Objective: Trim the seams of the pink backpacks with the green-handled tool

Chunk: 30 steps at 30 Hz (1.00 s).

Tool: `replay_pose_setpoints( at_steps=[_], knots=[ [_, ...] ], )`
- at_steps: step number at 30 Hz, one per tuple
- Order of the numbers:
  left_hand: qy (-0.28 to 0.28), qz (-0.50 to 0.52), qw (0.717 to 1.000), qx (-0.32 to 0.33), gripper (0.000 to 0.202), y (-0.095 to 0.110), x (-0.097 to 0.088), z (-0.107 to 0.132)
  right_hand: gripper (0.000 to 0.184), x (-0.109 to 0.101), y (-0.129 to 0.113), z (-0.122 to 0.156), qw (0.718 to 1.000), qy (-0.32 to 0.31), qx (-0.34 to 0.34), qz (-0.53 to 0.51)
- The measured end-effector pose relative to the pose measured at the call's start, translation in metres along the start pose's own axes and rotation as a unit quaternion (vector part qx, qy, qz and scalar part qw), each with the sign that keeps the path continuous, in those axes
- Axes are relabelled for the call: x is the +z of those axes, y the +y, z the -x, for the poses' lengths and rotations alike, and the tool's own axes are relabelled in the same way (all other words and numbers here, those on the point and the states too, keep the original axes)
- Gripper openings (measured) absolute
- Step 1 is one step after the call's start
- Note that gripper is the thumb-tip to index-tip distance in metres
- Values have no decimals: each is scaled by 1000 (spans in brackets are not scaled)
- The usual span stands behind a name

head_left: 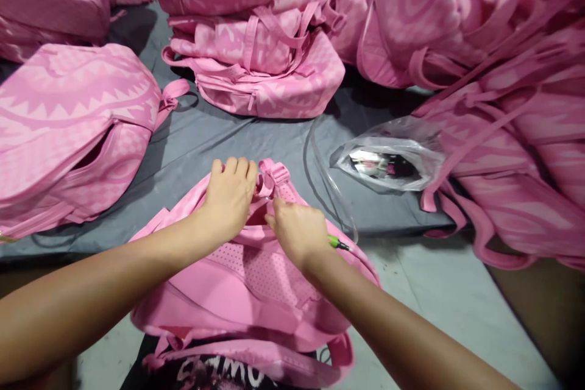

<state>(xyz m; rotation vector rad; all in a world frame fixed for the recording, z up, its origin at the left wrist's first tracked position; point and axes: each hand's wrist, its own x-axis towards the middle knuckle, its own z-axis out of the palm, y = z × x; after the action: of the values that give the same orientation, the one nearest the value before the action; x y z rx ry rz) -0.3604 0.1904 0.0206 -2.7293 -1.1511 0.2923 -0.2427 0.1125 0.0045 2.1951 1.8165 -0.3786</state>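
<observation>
A pink backpack (210, 298) lies against my body with its dotted mesh back panel up and a strap buckle (280, 174) at its far end. My left hand (231, 195) has its fingers curled over the backpack's far edge, left of the buckle. Close by on the right, my right hand (299, 231) is closed at the edge of an opening in the fabric. Out of the back of that fist sticks a slim tool (337, 242) with a green body and black end; its working tip is hidden. I cannot tell whether the fingers also pinch fabric.
A patterned pink backpack (82, 116) lies on the left of the grey-covered table (256, 140). More pink backpacks (278, 85) are piled along the back and right. An open clear plastic bag (388, 161) holds small dark items. A clear tube (326, 170) curves towards my right hand.
</observation>
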Motion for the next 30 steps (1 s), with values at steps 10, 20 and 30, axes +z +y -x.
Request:
replay_pose_setpoints(
  at_steps=[10,20,30],
  knots=[
    [-9,-39,999,9,61,5,-2,0,24,20,1,5,996,43,61,-57],
    [-95,-25,992,76,93,-13,-13,-7,23,14,1,3,996,14,48,-79],
    [-134,-119,981,74,134,-5,-12,-13,19,16,-3,2,996,71,20,-56]
  ],
)
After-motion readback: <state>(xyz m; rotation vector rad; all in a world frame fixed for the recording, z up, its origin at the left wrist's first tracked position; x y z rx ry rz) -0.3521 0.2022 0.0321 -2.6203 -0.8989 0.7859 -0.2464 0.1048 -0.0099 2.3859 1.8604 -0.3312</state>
